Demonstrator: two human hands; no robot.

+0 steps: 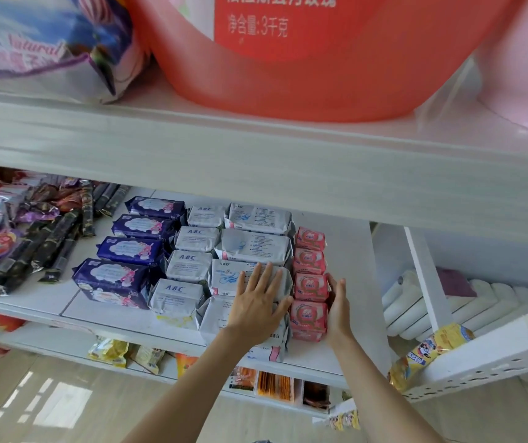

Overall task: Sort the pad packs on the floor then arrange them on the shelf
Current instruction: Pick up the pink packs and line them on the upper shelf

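Observation:
Pad packs lie in rows on the white shelf (pixel 348 318): dark blue packs (pixel 112 279) at the left, small grey ABC packs (pixel 189 265) beside them, larger grey packs (pixel 253 247), then a row of pink packs (pixel 309 262) at the right. My left hand (pixel 261 302) rests flat, fingers spread, on the front grey packs. My right hand (pixel 339 302) stands on edge against the right side of the front pink packs, fingers straight. Neither hand grips a pack.
Dark snack bars and wrapped sweets (pixel 26 238) fill the shelf's left end. Above sit a big red tub (pixel 304 55) and a printed bag (pixel 48 43). White rolls (pixel 416 302) lie in the unit to the right. Snack packets (pixel 112 351) fill the lower shelf.

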